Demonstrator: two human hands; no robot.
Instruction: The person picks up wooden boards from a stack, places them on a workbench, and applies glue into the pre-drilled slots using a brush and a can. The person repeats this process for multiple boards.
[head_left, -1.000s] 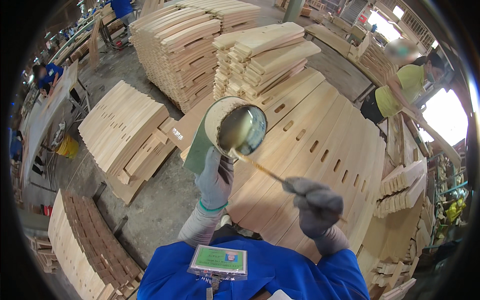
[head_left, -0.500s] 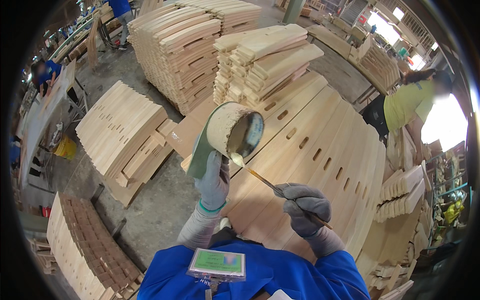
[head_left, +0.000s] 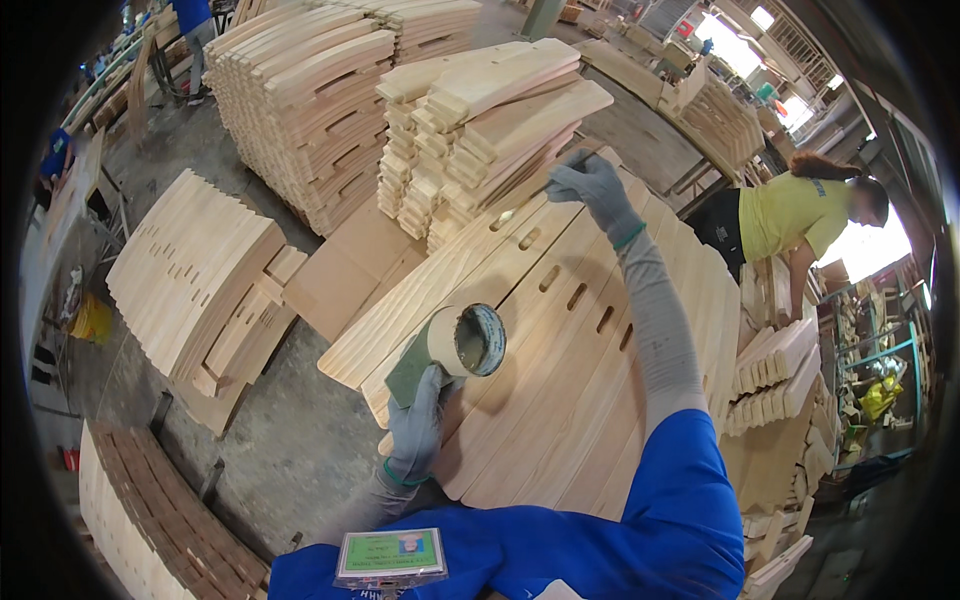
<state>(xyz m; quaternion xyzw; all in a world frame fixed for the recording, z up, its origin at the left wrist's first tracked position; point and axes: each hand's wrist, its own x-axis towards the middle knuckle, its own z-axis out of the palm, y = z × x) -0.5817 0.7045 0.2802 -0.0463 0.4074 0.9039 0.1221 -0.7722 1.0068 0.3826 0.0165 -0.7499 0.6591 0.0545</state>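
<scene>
In my gloved left hand [head_left: 415, 425] I grip a pale pot [head_left: 442, 338], tilted so its dark mouth faces right, with a stiff flat green piece [head_left: 405, 378] pressed alongside. The pot hangs above a row of pale wooden slats [head_left: 520, 400] with oval slots. My gloved right hand [head_left: 590, 190] reaches to the far end of the slats, fingers closed on a thin brush [head_left: 528, 201]. A blob of white paste [head_left: 503, 217] sits at the brush's tip, over the farthest slots. Most of the brush handle is hidden behind my fingers.
Beyond the slats rises a pile of wooden boards [head_left: 500, 110], with a taller stack [head_left: 300, 110] at its left. Further stacks [head_left: 195, 270] stand on the left floor. A person in a yellow shirt [head_left: 795, 215] bends over wood pieces at the right.
My right hand has moved far forward with the brush, away from the pot's mouth to the far slots. My left hand has lowered the pot toward me.
</scene>
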